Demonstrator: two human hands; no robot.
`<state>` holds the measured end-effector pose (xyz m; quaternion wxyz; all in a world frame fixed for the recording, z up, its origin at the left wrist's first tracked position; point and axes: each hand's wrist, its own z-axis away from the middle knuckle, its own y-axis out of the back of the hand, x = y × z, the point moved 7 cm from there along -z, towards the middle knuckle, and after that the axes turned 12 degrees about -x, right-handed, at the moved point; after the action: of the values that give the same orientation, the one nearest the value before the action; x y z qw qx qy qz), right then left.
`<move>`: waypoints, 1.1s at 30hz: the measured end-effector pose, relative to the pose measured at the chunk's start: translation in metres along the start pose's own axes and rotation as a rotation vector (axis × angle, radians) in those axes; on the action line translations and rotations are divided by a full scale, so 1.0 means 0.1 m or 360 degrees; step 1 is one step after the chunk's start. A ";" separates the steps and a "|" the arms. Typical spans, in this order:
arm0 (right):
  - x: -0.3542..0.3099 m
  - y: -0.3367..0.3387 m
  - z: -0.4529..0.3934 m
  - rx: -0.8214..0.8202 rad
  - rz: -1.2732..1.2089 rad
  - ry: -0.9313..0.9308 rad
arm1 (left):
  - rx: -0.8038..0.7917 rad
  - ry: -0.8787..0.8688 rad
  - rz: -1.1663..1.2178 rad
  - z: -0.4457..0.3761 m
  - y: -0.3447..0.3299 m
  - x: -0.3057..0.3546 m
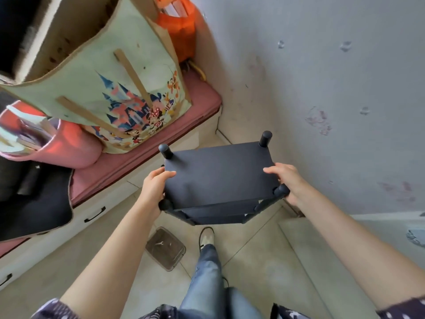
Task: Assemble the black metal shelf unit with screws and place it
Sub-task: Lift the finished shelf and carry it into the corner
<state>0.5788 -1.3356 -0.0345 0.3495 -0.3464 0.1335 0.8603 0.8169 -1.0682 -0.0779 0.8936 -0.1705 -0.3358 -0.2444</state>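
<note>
Head: shelf unit (218, 176) gripped between both hands' fingers (273, 169)

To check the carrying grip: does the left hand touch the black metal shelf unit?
Touching. The head view shows the left hand gripping the black metal shelf unit at its left edge, thumb on top.

Black shelf unit (220, 173): matt, smooth top panel, round matt post caps, looks like painted metal. Left of shelf unit: pink cushion (142, 155), soft cloth; printed tote bag (110, 88), fabric, matt, tan trim. Below shelf unit: clear plastic container (165, 248), slightly glossy; floor tiles (257, 268), smooth beige. Behind it: wall (322, 77), pale, matt, scuffed.
</note>
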 end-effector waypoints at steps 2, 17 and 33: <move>-0.10 0.05 -0.20 0.0022 -0.0014 0.0001 | -0.0043 0.0021 -0.0012 -0.26 -0.10 0.15; -0.32 0.43 -2.02 0.0118 -0.0055 -0.0066 | -0.0022 0.0047 -0.0470 -2.23 -0.71 0.73; 0.33 0.59 -3.35 0.0281 -0.0098 -0.0378 | -0.0165 0.0155 -0.0664 -3.84 -0.94 0.23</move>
<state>0.6895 -1.5192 -0.3006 0.4180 -0.2142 0.1556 0.8690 0.9783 -1.3329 -0.3238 0.8288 -0.1309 -0.3074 -0.4489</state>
